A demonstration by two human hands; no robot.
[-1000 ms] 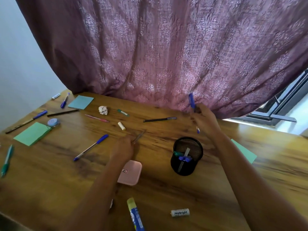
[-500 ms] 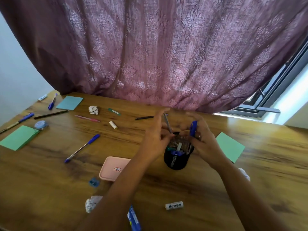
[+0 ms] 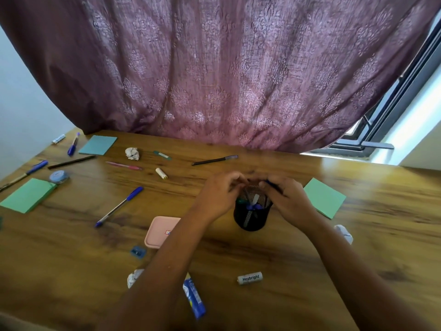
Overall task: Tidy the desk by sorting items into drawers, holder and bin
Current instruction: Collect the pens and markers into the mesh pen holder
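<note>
Pinching a blue pen (image 3: 272, 185) between curled fingers (image 3: 263, 185), my right hand (image 3: 290, 199) is hovering at the far right rim of the holder (image 3: 250, 219), and the pen's dark barrel is slanting down toward the opening. Across from it, my left hand (image 3: 219, 197) is curling its own fingers (image 3: 235, 178) over the far left rim. Blur is hiding whether they are gripping anything, so I cannot tell.

The holder is a black mesh cup standing upright on the worktop (image 3: 286, 259) between the two hands. It is carrying a grey pen (image 3: 255, 199), a green cap (image 3: 240, 201) and some blue caps (image 3: 254, 207).

Both forearms are reaching in from the near edge, with the wrists bending down over the cup. A pink case (image 3: 158, 231) is lying just left of the holder, partly under my left forearm. A green note pad (image 3: 324, 199) is sitting just beside the right hand. A loose blue-capped pen (image 3: 119, 206) is lying well off to the left, and a white cylinder labelled Heybright (image 3: 250, 278) is resting nearer to me.
</note>
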